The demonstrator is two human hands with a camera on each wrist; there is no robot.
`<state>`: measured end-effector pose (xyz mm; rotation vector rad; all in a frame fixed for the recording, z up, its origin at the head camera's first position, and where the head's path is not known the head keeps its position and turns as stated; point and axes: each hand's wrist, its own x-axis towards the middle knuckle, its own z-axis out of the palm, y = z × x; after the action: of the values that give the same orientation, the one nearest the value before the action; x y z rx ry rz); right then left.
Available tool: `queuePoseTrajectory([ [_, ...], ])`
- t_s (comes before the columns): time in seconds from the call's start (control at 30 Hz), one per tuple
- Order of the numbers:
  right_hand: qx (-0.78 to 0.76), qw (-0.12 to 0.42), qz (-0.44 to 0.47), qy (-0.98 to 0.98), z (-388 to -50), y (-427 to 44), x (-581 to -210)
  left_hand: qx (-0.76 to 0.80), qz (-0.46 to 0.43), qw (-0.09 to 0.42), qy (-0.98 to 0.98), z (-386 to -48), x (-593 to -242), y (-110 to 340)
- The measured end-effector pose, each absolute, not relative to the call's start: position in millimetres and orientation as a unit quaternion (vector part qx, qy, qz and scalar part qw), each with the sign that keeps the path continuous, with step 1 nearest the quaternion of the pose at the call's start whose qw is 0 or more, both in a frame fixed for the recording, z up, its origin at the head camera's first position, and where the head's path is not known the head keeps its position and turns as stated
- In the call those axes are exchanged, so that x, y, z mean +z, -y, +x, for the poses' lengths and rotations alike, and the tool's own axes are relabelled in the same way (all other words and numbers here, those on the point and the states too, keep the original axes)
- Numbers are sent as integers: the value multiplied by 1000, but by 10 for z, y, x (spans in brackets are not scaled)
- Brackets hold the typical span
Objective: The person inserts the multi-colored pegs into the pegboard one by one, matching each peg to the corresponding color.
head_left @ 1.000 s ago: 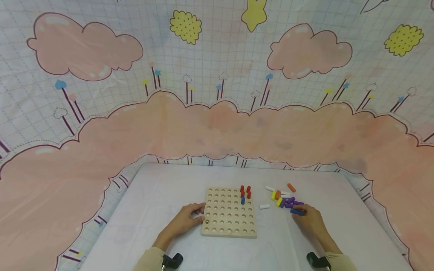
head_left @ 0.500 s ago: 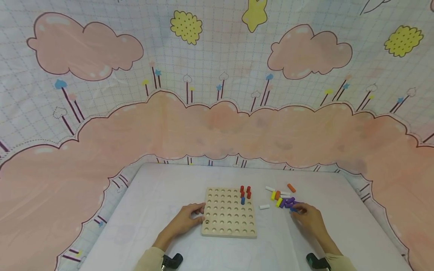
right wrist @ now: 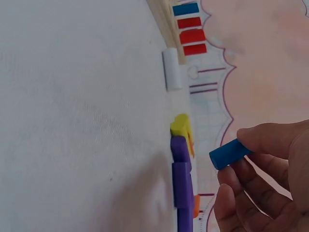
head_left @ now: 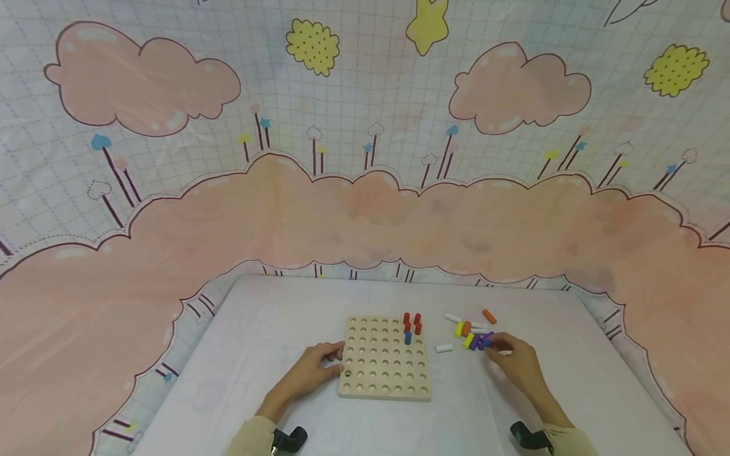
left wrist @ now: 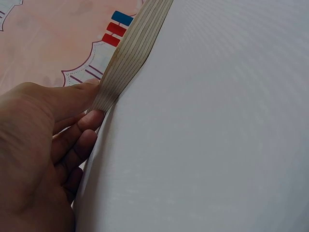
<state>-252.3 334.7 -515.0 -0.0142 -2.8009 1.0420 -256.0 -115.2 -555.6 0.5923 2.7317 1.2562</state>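
A wooden pegboard (head_left: 384, 361) with rows of round holes lies on the table. Several red pegs (head_left: 418, 323) and one blue peg (head_left: 407, 338) stand upright at its back right corner. My left hand (head_left: 313, 370) grips the pegboard's left edge; in the left wrist view its thumb and fingertips meet the board's side (left wrist: 128, 58). Held between thumb and fingers of my right hand (head_left: 516, 364) is a second blue peg (right wrist: 229, 153), raised off the table in the right wrist view. Purple pegs (right wrist: 181, 183) lie close by, partly hidden behind the hand in the head view.
Loose pegs lie right of the board: yellow (head_left: 469, 341), orange (head_left: 489, 316) and white, with one white peg (head_left: 443, 348) apart, nearer the board. A white cover spreads over the table (head_left: 274, 316). Behind hangs a patterned cloth (head_left: 365, 215) with clouds.
My right hand has picked up the blue peg from beside the purple ones and shifted slightly left and up with it. My left hand and the pegboard keep their place.
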Motion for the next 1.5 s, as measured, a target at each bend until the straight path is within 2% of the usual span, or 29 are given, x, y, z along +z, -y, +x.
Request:
queuePoseTrajectory([
  [0.2,368,69,-11,927,-2542,-3247,-5087,414,190,42,-889,-2564,-5561,1154],
  [0.83,424,112,13,899,-2642,-2940,-5107,411,197,40,-889,-2559,-5535,1149],
  [1.5,460,80,10,884,-2712,-2636,-5173,411,200,38,-889,-2555,-5550,1155],
])
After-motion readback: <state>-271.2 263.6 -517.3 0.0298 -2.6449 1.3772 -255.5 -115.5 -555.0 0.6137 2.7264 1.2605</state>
